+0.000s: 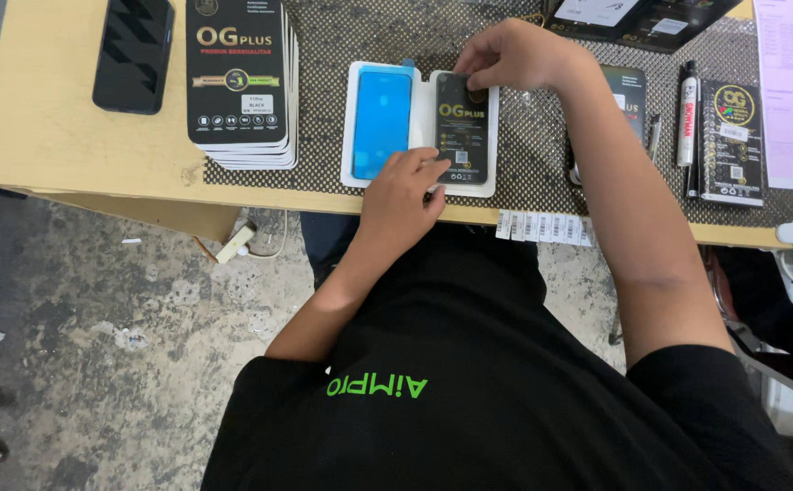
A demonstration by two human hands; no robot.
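A white open sleeve [422, 109] lies on the dotted mat [542, 155] near the table's front edge. Its left half holds a phone screen panel with blue film [381, 123]. A small black package with gold lettering [463, 136] lies on its right half. My left hand [403, 193] comes from below, with curled fingers pressing the package's lower left corner. From the right, my right hand [516, 55] pinches the package's top edge.
A stack of black packages [240, 82] and a black phone [133, 55] lie to the left. To the right are a marker [687, 114], another black package [733, 141] and papers [792, 91]. A barcode label strip [542, 225] hangs at the table edge. Concrete floor shows below.
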